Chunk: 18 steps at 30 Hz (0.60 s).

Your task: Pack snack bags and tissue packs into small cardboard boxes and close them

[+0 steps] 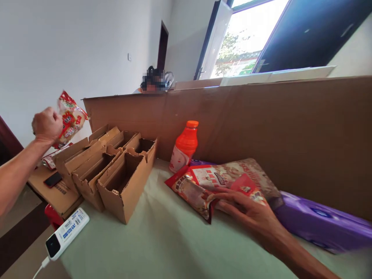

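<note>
My left hand [48, 123], a closed fist, is raised at the left and grips a red-and-clear snack bag [69, 120] beside the cardboard boxes. At the right, my right hand [244, 209] reaches over the table with its fingertips closed on the right end of a dark red snack packet [192, 193]. Under and behind that hand lie a red-and-white bag [207, 175], a pinkish-red packet [247, 186] and a large brownish food bag [251, 170]. An orange bottle [186, 145] stands behind the packets, leaning slightly.
Open cardboard compartments [124, 186] stand left of centre. A tall cardboard panel [261, 116] runs along the back. Purple package [325, 221] lies right; a white power bank [68, 232] with cable sits front left. A dark phone [53, 179] lies on another carton. Beyond the panel is a person [152, 81].
</note>
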Tool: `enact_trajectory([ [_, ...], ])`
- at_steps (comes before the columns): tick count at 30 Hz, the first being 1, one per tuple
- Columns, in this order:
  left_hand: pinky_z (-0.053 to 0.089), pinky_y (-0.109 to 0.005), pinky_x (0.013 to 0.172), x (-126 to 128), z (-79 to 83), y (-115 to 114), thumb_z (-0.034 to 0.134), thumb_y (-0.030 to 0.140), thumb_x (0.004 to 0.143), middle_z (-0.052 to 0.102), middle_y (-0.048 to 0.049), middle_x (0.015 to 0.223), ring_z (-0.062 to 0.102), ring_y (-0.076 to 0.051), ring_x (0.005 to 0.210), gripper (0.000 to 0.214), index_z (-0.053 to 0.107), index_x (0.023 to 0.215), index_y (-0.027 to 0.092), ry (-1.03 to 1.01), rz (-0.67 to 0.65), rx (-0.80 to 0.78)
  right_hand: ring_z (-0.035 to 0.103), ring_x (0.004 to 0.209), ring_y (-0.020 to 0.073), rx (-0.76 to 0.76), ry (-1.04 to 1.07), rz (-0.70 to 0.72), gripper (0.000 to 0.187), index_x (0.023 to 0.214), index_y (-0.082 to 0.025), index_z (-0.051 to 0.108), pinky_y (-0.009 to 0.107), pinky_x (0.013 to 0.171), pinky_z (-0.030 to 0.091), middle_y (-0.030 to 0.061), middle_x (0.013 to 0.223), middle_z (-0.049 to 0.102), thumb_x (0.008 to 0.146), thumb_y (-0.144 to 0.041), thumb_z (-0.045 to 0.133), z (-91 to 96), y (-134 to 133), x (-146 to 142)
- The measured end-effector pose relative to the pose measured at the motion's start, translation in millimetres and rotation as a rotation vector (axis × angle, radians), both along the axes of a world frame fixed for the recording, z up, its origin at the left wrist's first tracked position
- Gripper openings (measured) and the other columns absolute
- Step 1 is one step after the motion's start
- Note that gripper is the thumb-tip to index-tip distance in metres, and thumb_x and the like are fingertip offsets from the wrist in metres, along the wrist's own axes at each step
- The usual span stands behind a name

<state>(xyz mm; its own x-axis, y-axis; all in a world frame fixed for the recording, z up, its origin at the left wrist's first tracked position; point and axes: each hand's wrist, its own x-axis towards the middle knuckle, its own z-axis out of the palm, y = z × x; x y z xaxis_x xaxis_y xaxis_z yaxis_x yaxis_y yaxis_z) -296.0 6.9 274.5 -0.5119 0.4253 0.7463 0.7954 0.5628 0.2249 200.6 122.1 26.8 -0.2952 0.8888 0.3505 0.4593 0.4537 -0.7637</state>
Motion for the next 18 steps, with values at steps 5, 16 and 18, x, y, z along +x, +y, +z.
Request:
enact_trajectory([
  [5,0.055,-0.043,0.083,77.5,10.3,-10.0,0.052,0.052,0.083,0.072,-0.0042,0.095,0.069,-0.031,0.092,0.041,0.069,0.1,0.019,-0.022,-0.269,0.177,0.07,0.099,0.033,-0.176,0.23,0.119,0.039,0.099,-0.025,0.073,0.053,0.094,0.051,0.0111,0.107,0.075,0.071,-0.052,0.072,35.8,-37.5,-39.0],
  [16,0.053,-0.032,0.052,231.8,-95.4,2.4,0.06,0.049,0.075,0.067,0.0002,0.064,0.061,-0.018,0.057,0.027,0.058,0.062,0.025,-0.555,-1.092,-0.282,0.07,0.093,0.0243,-0.473,0.961,0.284,0.066,0.114,-0.027,0.061,0.032,0.068,0.056,0.0067,0.114,0.072,0.06,-0.054,0.086,53.4,-61.5,-71.9],
  [18,0.053,-0.032,0.053,242.0,-104.4,6.9,0.062,0.047,0.076,0.067,-0.0002,0.064,0.061,-0.017,0.058,0.026,0.058,0.062,0.026,-0.615,-1.172,-0.31,0.069,0.075,0.0223,-0.506,0.933,0.254,0.058,0.104,-0.022,0.064,0.031,0.058,0.054,0.0063,0.094,0.075,0.062,-0.057,0.084,46.9,-54.2,-64.3],
])
